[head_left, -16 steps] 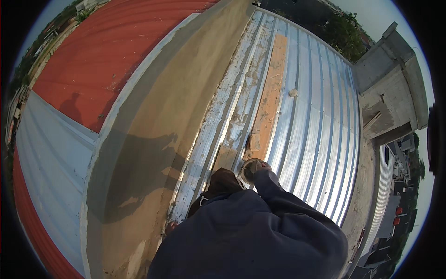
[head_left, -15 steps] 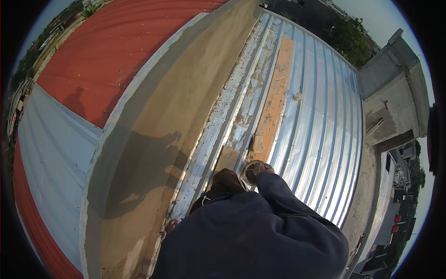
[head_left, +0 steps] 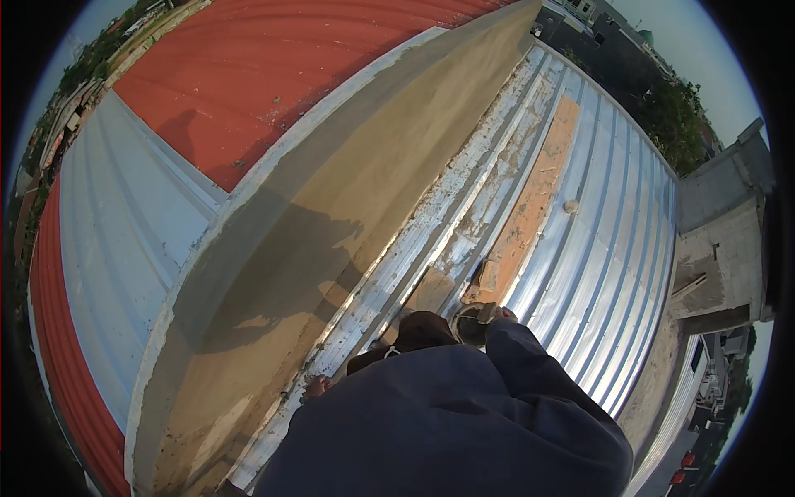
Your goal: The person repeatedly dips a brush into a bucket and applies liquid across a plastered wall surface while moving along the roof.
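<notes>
My right hand (head_left: 506, 315) reaches forward from a dark blue sleeve, at the rim of a round dark container (head_left: 470, 330). Its fingers look closed on something small that I cannot make out, and a light thin shape crosses the container's mouth. Just beyond lies an orange-brown plank (head_left: 530, 211), with a short wood piece (head_left: 489, 276) on its near end. Another short board (head_left: 431, 290) rests to the left, by my brown-clad knee (head_left: 424, 330). My left hand does not show. A small skin-coloured patch (head_left: 317, 385) at the wall's foot is too unclear to name.
A plastered wall (head_left: 397, 149) carrying my shadow runs along the left. Ribbed metal roofing (head_left: 609, 240) slopes off to the right, bearing a small round lump (head_left: 571, 206). Red roofing (head_left: 248, 74) lies beyond the wall. A concrete structure (head_left: 720, 240) stands at right.
My view has turned, so the roof, plank and wall appear farther right and tilted. My right hand stays by the container.
</notes>
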Available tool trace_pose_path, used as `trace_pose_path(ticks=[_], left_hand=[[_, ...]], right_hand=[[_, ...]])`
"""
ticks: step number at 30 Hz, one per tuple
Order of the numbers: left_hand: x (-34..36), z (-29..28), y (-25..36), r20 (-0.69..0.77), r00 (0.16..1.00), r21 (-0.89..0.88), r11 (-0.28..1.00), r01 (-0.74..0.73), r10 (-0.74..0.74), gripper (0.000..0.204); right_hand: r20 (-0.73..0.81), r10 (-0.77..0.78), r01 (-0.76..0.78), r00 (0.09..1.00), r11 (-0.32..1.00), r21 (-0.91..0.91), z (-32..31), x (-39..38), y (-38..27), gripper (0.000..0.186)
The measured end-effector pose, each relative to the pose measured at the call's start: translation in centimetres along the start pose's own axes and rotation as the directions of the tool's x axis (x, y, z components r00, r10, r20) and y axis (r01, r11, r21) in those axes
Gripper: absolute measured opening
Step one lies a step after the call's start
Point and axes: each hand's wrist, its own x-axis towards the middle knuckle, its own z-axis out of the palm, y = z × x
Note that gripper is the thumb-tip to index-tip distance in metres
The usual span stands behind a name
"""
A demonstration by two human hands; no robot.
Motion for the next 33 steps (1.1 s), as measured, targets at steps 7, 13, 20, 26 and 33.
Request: trace_pose_path(ticks=[7,13,20,26,33], left_hand=[[-1.6,0.3,0.9,-0.036,0.999,-0.048,0.999,0.005,-0.006,0.02],[-3.5,0.4,2.1,-0.058,0.997,-0.066,0.997,0.042,-0.046,0.019],[-7.4,1.1,2.0,-0.122,0.989,0.088,0.993,-0.073,0.084,0.019],[-12.0,0.9,-0.1,-0.007,0.98,0.465,0.868,-0.173,0.199,0.029],[-14.3,3.8,-0.9,-0.153,0.988,0.32,0.947,0.019,0.032,0.026]], right_hand=[[-0.128,-0.345,0.355,0.93,0.932,0.068,7.4,0.8,-10.6,0.038],[0.248,-0.739,0.709,0.627,0.673,0.212,17.1,-5.8,-26.4,0.034],[0.603,-0.719,0.723,0.346,0.614,0.317,27.8,-9.5,-33.3,0.025],[0.322,-0.859,0.801,0.397,0.496,0.336,31.3,3.3,-39.0,0.024],[0.016,-0.829,0.789,0.559,0.538,0.297,32.8,13.8,-47.0,0.024]])
